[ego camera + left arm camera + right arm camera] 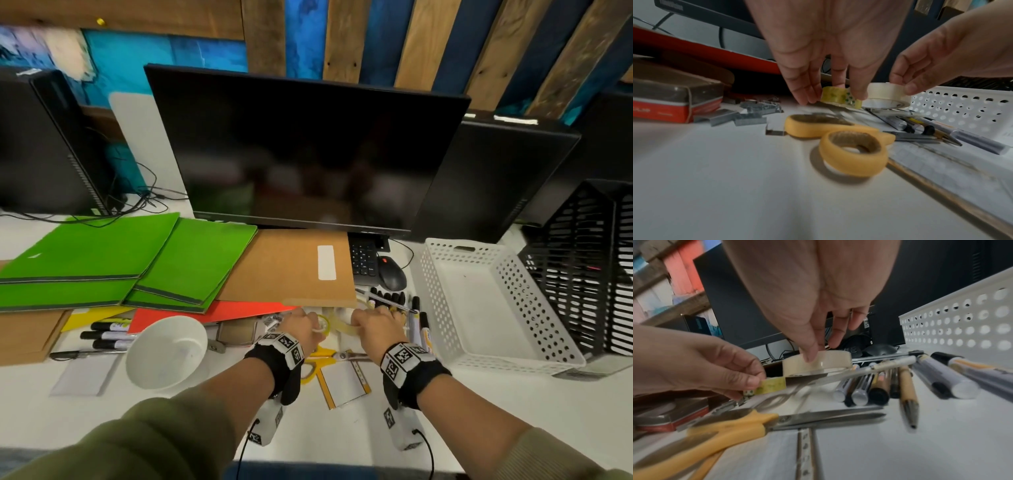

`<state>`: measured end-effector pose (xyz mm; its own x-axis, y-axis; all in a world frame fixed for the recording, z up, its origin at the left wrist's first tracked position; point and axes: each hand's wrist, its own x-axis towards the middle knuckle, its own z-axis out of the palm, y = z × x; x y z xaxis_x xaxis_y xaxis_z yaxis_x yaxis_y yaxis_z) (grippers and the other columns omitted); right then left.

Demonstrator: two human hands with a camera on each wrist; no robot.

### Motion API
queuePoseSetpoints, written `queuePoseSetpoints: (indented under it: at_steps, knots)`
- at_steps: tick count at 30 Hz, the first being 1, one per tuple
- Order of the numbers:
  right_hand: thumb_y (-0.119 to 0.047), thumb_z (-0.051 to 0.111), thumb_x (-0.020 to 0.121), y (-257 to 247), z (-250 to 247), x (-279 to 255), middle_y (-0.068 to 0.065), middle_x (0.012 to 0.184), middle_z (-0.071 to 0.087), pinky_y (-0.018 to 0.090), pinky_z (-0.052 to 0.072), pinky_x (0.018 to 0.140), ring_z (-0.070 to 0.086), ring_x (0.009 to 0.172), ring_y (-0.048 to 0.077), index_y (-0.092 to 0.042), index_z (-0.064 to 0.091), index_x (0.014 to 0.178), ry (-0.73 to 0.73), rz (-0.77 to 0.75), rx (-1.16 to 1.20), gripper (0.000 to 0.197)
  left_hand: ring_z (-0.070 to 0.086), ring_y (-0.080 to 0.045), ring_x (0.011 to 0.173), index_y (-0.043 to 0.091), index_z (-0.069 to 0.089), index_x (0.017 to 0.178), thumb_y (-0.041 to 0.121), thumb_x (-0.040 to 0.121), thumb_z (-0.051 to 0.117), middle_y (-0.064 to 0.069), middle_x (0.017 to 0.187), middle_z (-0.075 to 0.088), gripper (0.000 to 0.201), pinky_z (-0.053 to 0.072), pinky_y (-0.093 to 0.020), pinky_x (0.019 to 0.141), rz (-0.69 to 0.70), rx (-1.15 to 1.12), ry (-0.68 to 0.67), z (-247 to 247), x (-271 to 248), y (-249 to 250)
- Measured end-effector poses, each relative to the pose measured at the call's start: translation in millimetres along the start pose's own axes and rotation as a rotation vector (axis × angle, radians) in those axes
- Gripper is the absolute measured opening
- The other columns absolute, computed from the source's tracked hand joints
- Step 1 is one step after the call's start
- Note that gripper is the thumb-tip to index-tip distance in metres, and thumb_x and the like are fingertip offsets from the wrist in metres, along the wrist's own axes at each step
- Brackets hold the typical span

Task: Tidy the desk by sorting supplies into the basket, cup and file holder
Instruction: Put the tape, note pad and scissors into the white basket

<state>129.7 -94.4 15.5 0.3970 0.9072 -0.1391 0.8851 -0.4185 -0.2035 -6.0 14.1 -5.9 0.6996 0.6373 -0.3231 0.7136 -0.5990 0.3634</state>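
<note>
While the left hand (830, 42) pinches the yellow tape (840, 97) between thumb and fingertips, the right hand (813, 293) pinches the clear tape (818, 363) just beside it; scissors (840, 142) lie below both, the basket (493, 308) right of the right fingers.

Scissors (731, 421) handles past the frame edge; staple box (674, 100) lettering blurred beyond reading.

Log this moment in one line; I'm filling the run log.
left hand: pinches yellow tape roll | right hand: pinches clear tape roll | white basket: empty
</note>
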Motion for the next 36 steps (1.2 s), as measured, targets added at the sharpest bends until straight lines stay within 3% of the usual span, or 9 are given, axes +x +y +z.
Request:
queuePoseSetpoints:
  at_steps: [4, 7, 15, 22, 29, 33, 36]
  knots:
    - [-0.004, 0.044, 0.088, 17, -6, -9, -0.002, 0.117, 0.060, 0.036, 0.026, 0.096, 0.043, 0.112, 0.023, -0.023, 0.055, 0.109, -0.026, -0.008, 0.034, 0.030, 0.045, -0.026, 0.114, 0.013, 0.056, 0.120, 0.029, 0.095, 0.049, -0.004, 0.115, 0.040, 0.031, 0.033, -0.026, 0.086, 0.024, -0.020, 0.038, 0, 0, 10]
    - [-0.005, 0.046, 0.087, 28, -12, -17, -0.003, 0.118, 0.060, 0.034, 0.026, 0.098, 0.044, 0.114, 0.023, -0.021, 0.055, 0.110, -0.030, -0.033, 0.074, 0.029, 0.049, -0.025, 0.119, 0.017, 0.057, 0.121, 0.038, 0.093, 0.051, -0.008, 0.127, 0.049, 0.035, 0.039, -0.027, 0.097, 0.041, -0.040, 0.037, 0, -1, 21]
    - [-0.008, 0.046, 0.088, 72, -46, -39, -0.001, 0.114, 0.061, 0.032, 0.033, 0.093, 0.048, 0.111, 0.021, -0.020, 0.059, 0.106, 0.041, -0.102, 0.104, 0.024, 0.050, -0.018, 0.118, 0.020, 0.062, 0.109, 0.040, 0.091, 0.054, -0.003, 0.123, 0.052, 0.028, 0.036, -0.026, 0.103, 0.125, -0.163, 0.089, 6, 0, 75]
    - [-0.006, 0.046, 0.091, 134, -71, -51, 0.004, 0.106, 0.063, 0.032, 0.047, 0.085, 0.060, 0.096, 0.027, -0.015, 0.059, 0.105, 0.154, 0.031, 0.214, 0.021, 0.048, -0.015, 0.121, 0.017, 0.063, 0.113, 0.035, 0.090, 0.058, 0.000, 0.127, 0.051, 0.029, 0.032, -0.022, 0.103, 0.185, -0.232, 0.171, 12, 11, 138]
    - [0.001, 0.045, 0.086, 194, -100, -37, 0.010, 0.105, 0.064, 0.027, 0.042, 0.079, 0.059, 0.097, 0.029, -0.011, 0.061, 0.103, 0.175, 0.150, 0.185, 0.026, 0.047, -0.016, 0.123, 0.016, 0.062, 0.114, 0.034, 0.090, 0.058, 0.000, 0.126, 0.054, 0.030, 0.033, -0.024, 0.104, 0.240, -0.242, 0.216, 13, 35, 210]
    - [0.001, 0.046, 0.084, 216, -109, -16, 0.012, 0.104, 0.065, 0.024, 0.038, 0.074, 0.060, 0.099, 0.030, -0.011, 0.062, 0.102, 0.151, 0.157, 0.192, 0.027, 0.047, -0.015, 0.122, 0.017, 0.062, 0.113, 0.035, 0.090, 0.058, 0.000, 0.127, 0.052, 0.030, 0.034, -0.025, 0.105, 0.190, -0.220, 0.213, 14, 50, 231]
    - [0.002, 0.047, 0.084, 225, -111, 1, 0.013, 0.106, 0.065, 0.024, 0.041, 0.079, 0.060, 0.099, 0.030, -0.011, 0.063, 0.103, 0.123, 0.159, 0.201, 0.028, 0.050, -0.016, 0.118, 0.018, 0.062, 0.112, 0.036, 0.089, 0.058, -0.001, 0.126, 0.052, 0.030, 0.038, -0.026, 0.103, 0.128, -0.218, 0.212, 14, 59, 241]
